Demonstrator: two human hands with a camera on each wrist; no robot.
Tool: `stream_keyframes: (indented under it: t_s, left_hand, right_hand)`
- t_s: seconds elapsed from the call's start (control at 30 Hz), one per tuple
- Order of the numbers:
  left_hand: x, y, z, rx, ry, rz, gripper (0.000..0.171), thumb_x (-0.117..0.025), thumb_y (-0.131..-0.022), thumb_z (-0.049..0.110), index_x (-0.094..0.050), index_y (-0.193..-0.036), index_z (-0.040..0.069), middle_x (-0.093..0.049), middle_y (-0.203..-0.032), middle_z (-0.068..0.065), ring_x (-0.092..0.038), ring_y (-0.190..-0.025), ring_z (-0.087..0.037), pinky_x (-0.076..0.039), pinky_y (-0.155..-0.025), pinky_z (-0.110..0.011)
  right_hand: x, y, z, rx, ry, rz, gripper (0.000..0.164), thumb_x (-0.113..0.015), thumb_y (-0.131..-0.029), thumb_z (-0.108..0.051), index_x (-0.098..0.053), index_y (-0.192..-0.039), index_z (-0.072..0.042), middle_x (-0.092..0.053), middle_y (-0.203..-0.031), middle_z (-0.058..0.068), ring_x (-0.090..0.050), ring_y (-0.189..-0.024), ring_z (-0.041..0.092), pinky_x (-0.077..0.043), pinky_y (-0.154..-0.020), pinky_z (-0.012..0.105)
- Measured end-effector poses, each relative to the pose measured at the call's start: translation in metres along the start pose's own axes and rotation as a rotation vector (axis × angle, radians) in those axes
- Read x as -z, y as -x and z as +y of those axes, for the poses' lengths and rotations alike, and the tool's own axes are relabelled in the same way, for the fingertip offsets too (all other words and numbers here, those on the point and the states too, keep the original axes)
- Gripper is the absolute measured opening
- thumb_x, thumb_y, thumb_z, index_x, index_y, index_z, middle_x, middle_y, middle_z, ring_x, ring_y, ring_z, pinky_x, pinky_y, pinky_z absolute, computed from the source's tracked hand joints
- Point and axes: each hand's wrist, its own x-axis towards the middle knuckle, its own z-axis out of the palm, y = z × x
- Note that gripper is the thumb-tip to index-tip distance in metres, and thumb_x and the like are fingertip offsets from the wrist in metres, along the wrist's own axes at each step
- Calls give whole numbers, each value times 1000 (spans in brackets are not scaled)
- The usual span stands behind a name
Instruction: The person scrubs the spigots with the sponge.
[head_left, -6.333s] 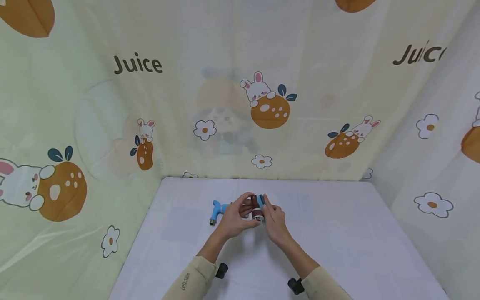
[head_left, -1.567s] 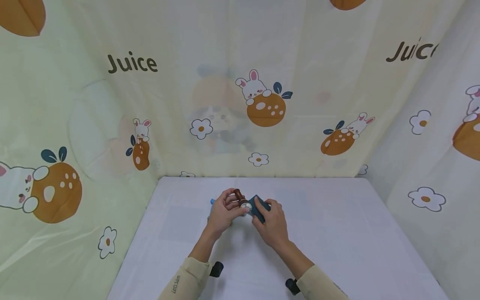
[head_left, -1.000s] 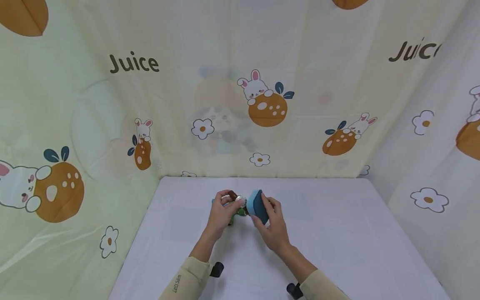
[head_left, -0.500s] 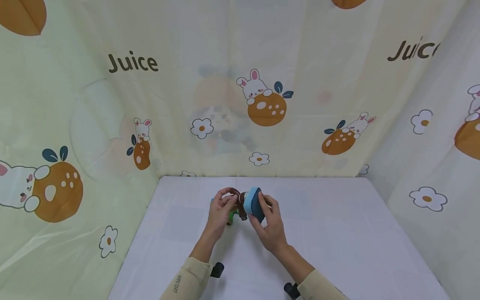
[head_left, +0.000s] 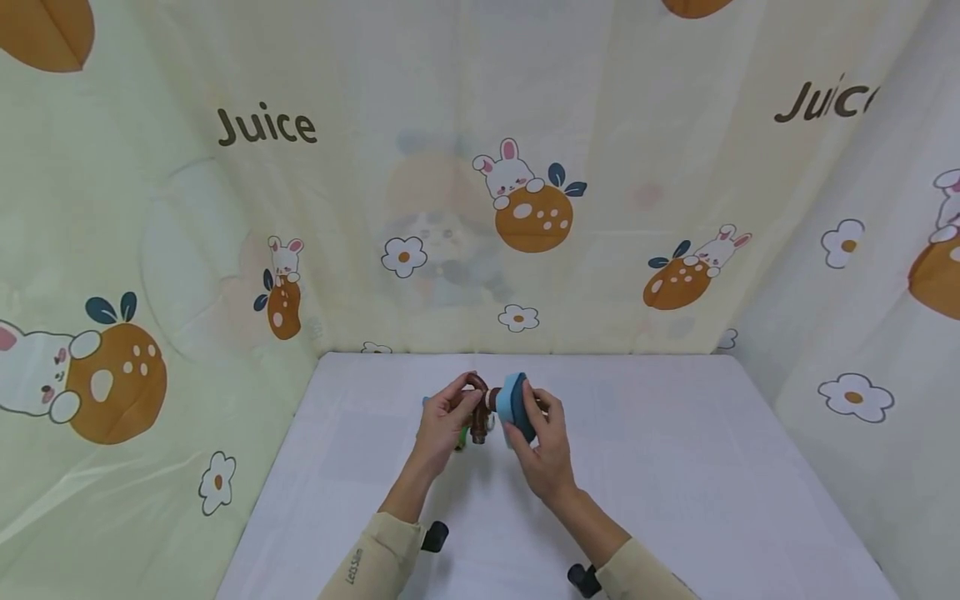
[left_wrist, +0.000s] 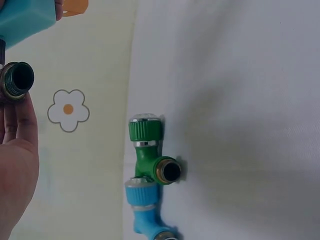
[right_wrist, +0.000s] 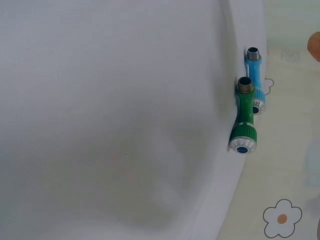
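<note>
The left hand (head_left: pixel 441 429) is pinching a brown tap (head_left: pixel 479 423) between thumb and fingers, its grip closing on the tap and holding it above the white bench (head_left: pixel 660 467). The right hand (head_left: pixel 546 450) is gripping a two-tone blue sponge (head_left: pixel 512 402), thumb and fingers curling round the darker part while the lighter part is touching the knob of the brown tap. The brown tap is showing its threaded open end in the left wrist view. A green tap (left_wrist: pixel 146 159) and a blue tap (left_wrist: pixel 144 214) are lying on the bench just beside each other, near the left hand. A patterned curtain (head_left: pixel 360 200) is hanging behind the bench.
</note>
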Motion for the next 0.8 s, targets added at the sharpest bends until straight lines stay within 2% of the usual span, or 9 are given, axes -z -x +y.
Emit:
stream_keyframes:
  t_s: [0.13, 0.23, 0.33, 0.5, 0.8]
  left_hand:
    - [1, 0, 1, -34, -39, -31, 33, -69, -100, 35, -69, -132, 27, -73, -100, -2, -65, -82, -16, -55, -72, -27]
    - [1, 1, 1, -58, -72, -35, 34, -71, -100, 34, -69, -133, 30, -74, -101, -2, -65, -82, -16, -54, -72, -28]
    - [0, 2, 3, -78, -108, -24, 37, -72, -99, 32, -69, -136, 33, -76, -106, -4, -67, -88, -17, -54, -76, -28]
    - [-3, 4, 5, -109, -162, -21, 39, -75, -97, 28, -70, -136, 31, -77, -113, -7, -71, -96, -17, -56, -82, -29]
    - [-4, 6, 3, -197, -211, -99, 33, -74, -98, 24, -72, -130, 26, -78, -114, -8, -75, -95, -18, -60, -80, -29]
  right_hand:
    - [-1, -2, -4, -79, -19, 2, 71, -71, -96, -11, -40, -160, -14, -45, -148, 18, -50, -130, 28, -53, -102, 39]
    - [-2, -4, -7, -178, -64, -6, 68, -67, -100, -15, -38, -161, -18, -43, -148, 18, -50, -129, 28, -54, -100, 51]
    - [-2, -7, -9, -274, -107, -13, 64, -62, -103, -20, -37, -162, -22, -42, -147, 18, -50, -128, 31, -51, -101, 57]
    - [1, -14, -9, -392, -115, -37, 60, -58, -106, -26, -37, -162, -24, -45, -143, 18, -51, -126, 33, -51, -103, 55]
    - [7, -24, -5, -509, -114, -87, 53, -56, -108, -32, -44, -159, -23, -52, -134, 18, -55, -115, 31, -48, -92, 40]
